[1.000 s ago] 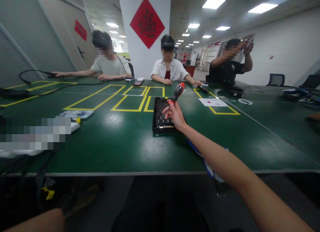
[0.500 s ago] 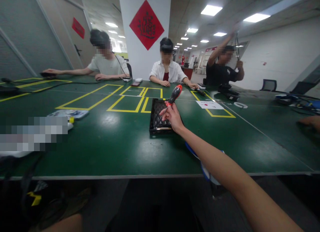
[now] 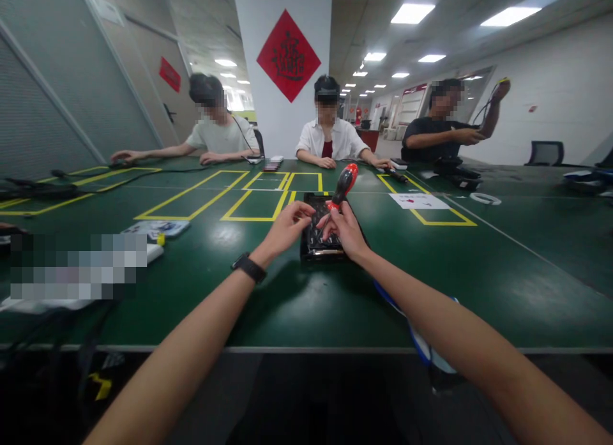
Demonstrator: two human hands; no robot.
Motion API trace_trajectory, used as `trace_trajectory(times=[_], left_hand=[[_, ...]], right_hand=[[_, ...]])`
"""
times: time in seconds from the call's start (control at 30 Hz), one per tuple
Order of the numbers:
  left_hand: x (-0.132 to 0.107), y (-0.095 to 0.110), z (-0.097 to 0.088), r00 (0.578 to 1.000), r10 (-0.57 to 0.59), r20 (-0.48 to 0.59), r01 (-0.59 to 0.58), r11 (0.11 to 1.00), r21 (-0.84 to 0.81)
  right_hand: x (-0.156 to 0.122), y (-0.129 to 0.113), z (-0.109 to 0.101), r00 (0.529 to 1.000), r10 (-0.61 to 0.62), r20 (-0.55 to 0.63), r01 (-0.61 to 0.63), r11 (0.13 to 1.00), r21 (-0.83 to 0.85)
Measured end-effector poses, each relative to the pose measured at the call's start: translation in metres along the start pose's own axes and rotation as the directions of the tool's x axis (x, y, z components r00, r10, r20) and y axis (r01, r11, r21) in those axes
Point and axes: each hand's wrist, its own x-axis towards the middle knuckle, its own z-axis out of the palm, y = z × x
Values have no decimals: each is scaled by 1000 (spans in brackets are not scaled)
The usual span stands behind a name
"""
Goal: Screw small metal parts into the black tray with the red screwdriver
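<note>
In the head view, the person's right hand is closed around a screwdriver with a bulbous red-and-black handle, held at a slant with the handle end up and leaning away to the right; the fingers cover most of the shaft, and where the tip sits cannot be made out. That hand is above the right part of a black rectangular tray with a patterned inside, which lies on the dark green glossy counter in front of the person, near the middle of the view. The left hand is at the tray's left side, its fingers bent toward the inside and the thumb close to them; whether it touches the tray or pinches anything cannot be told. A black wristwatch is strapped on the left wrist. Beyond the tray, outlines of yellow tape mark the counter, and to its right a white printed paper sheet overlaps one of them, with a thin white ring farther right. Across the counter sit three people, the middle one in an open white shirt, before a pillar bearing a red diamond-shaped paper sign
</note>
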Motion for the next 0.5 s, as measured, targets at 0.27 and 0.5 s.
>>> trace_trajectory(times=[0.27,0.5], left_hand=[[-2,-25,26,959,-65,276,154,938,-311],[8,-28,23,927,-68,368,167,955,-246]], right_hand=[[2,6,-1,999,-21,-44,22,999,26],[4,7,-3,998,-2,-59,6,998,55]])
